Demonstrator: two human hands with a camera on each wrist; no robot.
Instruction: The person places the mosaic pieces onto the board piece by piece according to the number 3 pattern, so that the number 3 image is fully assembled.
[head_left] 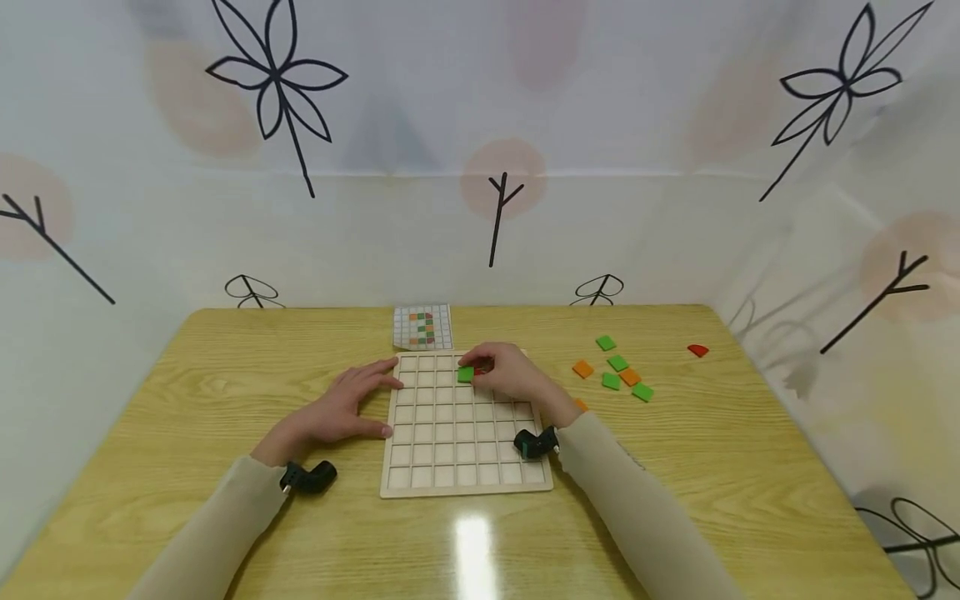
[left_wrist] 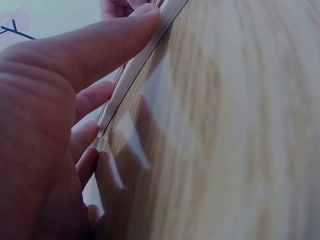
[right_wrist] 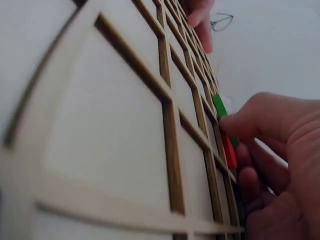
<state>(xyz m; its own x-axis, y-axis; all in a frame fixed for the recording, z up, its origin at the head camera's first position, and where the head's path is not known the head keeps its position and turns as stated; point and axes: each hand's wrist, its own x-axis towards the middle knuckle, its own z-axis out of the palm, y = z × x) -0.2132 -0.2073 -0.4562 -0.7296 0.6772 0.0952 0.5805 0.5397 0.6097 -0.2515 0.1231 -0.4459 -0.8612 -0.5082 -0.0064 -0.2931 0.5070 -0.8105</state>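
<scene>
green square tile [head_left: 466, 374] is pinched by thumb and fingertips of your right hand [head_left: 512, 372], over the far rows of the wooden grid board [head_left: 444, 454], with a red piece [right_wrist: 228, 151] close beside it, whether held or resting unclear. your left hand [head_left: 341, 406], left of the tile and apart from your right, has fingers spread, thumb and fingertips touching the board's left edge.
</scene>
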